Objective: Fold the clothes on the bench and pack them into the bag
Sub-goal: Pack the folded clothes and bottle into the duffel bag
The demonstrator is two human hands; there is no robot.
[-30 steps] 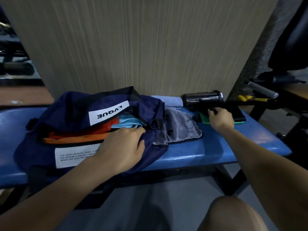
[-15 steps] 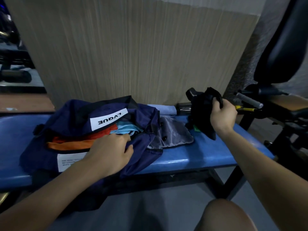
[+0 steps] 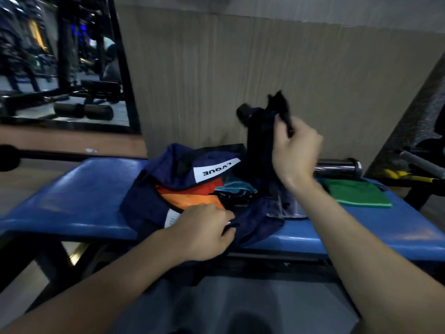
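A navy bag [image 3: 149, 198] with a white label lies open on the blue bench [image 3: 79, 189]. Red, orange and light blue clothes [image 3: 192, 194] show inside it. My left hand [image 3: 204, 227] grips the bag's near edge and holds the opening apart. My right hand [image 3: 296, 153] grips a dark folded garment [image 3: 260, 141] and holds it in the air just above the bag's right end. A folded green cloth [image 3: 356, 191] lies on the bench to the right.
A shiny metal bottle [image 3: 337, 168] lies on its side behind the green cloth, against the wood-grain wall panel [image 3: 240, 68]. A mirror [image 3: 60, 56] at the left shows gym equipment. Black machine parts with a yellow piece [image 3: 399, 174] stand at the right.
My right hand has lifted the dark garment off the bench's right end and carried it left, over the bag. The green cloth beneath it is now uncovered. My left hand stays on the bag.
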